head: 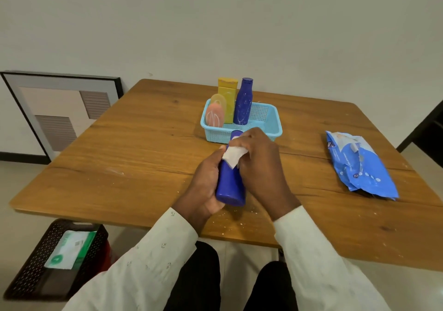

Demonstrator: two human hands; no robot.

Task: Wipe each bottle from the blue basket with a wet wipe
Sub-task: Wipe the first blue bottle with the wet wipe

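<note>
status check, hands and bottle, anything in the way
Left hand grips blue bottle. Right hand pinches wet wipe against it. Nothing in the way; blue basket just behind.

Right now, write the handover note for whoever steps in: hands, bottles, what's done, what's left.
Left hand grips the dark blue plastic bottle above the wooden table. Right hand presses a white wet wipe against its upper part.
The light blue mesh basket holds a yellow bottle, a tall dark blue bottle and a pink oval bottle.
Blue wipes pack lies to the right.
Done: wiping of the held bottle under way.
Left: finish it, then the three in the basket.
</note>
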